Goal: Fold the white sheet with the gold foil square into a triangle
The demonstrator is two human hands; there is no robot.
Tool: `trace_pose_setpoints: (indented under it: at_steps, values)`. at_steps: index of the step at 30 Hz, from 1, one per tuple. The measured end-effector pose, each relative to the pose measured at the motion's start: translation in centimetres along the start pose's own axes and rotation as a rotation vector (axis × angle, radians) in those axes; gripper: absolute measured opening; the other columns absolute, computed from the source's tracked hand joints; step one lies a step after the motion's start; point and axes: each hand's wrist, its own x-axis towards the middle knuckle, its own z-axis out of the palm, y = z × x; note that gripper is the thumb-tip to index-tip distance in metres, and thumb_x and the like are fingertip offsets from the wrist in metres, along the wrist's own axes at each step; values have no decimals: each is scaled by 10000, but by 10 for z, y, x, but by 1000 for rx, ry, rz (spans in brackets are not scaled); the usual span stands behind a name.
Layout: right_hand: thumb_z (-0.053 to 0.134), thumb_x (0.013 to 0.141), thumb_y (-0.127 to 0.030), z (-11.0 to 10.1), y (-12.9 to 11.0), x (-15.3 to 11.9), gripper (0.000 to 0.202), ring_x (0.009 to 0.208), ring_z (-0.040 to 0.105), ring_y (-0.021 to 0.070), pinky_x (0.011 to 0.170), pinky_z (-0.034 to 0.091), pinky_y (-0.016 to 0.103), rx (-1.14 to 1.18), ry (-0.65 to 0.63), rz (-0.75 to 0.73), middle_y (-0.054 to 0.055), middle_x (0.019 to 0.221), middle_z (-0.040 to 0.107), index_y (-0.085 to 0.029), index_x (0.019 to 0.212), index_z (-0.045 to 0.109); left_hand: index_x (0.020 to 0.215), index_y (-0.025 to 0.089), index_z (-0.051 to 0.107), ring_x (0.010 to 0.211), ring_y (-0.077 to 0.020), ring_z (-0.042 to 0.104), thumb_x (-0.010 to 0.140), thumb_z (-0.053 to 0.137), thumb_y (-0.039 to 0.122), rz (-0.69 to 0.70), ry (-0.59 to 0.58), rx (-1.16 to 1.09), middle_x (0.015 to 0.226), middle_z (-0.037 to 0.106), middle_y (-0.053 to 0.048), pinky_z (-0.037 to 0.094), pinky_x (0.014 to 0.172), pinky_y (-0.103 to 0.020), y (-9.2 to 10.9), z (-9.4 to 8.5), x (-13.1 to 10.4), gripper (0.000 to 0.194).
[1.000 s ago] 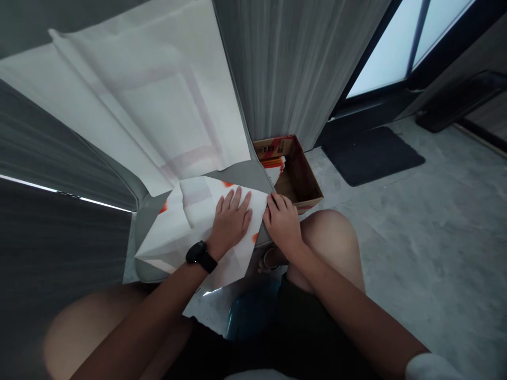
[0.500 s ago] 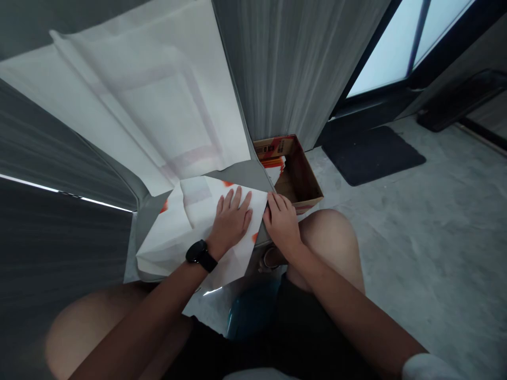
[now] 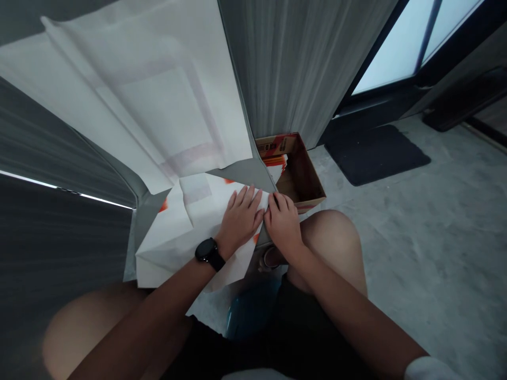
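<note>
A large white sheet (image 3: 154,121) drapes the upper part of the grey surface (image 3: 251,171); the folded paper (image 3: 166,229) lies on its lower part, an open box (image 3: 311,174) beside it. The left hand (image 3: 241,217), flat with fingers extended, has just slid towards the right hand (image 3: 284,221), so both now meet near one corner; the right's fingers bend there, their grip unclear

Head view: taken from the wearer's head, facing forward and steeply down over the knees (image 3: 335,237) at close range; the floor (image 3: 415,253) and doorway (image 3: 380,63) lie farther off. No second view shares the scene.
</note>
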Motion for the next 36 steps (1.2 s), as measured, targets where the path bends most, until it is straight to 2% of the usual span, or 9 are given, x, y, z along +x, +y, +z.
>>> trace_pose_setpoints:
  at_steps: [8,12,15,19,23,28,36]
  values:
    - [439,1027,-201,-4,2,-1,437,1318,536,340,1074,483,501,36,-17,12,190,1440,637,-94,1391,655,1610,198,448,1570,-336,365,1120,315,367,-48,1,24,1675,436,-132,273,1287,-602,7,5,2,535]
    - [383,1035,-187,-1,8,2,441,1265,590,305,1089,486,485,110,45,8,186,1358,681,-104,1348,683,1647,239,392,1573,-353,358,1119,327,350,-41,-4,51,1687,412,-143,293,1267,-625,9,4,1,544]
    - [365,1038,-194,0,13,4,448,1207,623,288,1075,503,479,172,101,42,190,1315,696,-113,1330,694,1620,265,444,1565,-371,370,1113,347,334,-36,-12,66,1682,416,-151,290,1256,-650,10,2,2,521]
    - [387,1027,-197,0,15,6,443,1206,621,290,1081,502,484,219,116,59,191,1316,692,-121,1332,699,1583,214,491,1558,-357,383,1112,347,347,-15,-10,69,1665,441,-160,279,1275,-618,9,1,5,509]
    - [416,1016,-188,-1,15,6,429,1213,607,298,1080,492,475,203,58,51,204,1334,673,-107,1322,706,1584,172,471,1560,-333,382,1113,347,354,14,-4,48,1659,451,-157,304,1280,-562,10,4,9,520]
    - [432,1012,-173,-3,12,5,430,1254,584,302,1094,478,464,142,-18,53,213,1393,630,-108,1342,700,1576,155,474,1559,-338,383,1112,327,336,16,-7,25,1659,450,-164,319,1270,-574,10,9,10,520]
    - [413,1016,-189,-2,12,2,436,1252,579,313,1087,488,499,162,5,24,214,1386,638,-109,1338,696,1569,75,453,1567,-348,370,1107,331,341,23,-7,-36,1668,429,-188,300,1285,-588,6,5,12,547]
